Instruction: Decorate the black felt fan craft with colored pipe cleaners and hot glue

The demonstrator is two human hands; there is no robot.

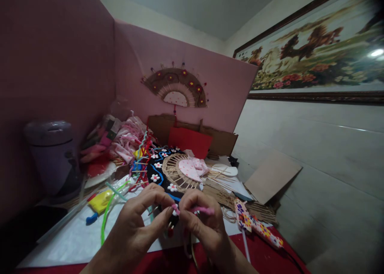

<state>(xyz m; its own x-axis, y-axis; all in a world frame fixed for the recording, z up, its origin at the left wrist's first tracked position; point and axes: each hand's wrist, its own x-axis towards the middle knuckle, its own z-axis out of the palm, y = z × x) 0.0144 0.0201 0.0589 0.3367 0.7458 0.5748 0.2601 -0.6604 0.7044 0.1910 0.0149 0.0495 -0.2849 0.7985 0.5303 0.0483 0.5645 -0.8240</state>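
Left hand (139, 222) and right hand (207, 226) both pinch the pink strip (206, 210), at the near edge of the black fan (165, 188). White flowers (155, 178) already decorate it; this strip seems not yet fixed.

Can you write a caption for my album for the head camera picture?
Two hands pinch a fuzzy pink stem before a black fan with white flowers.

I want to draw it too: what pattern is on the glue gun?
Colourful flowers on white; the glue gun shows in the head view.
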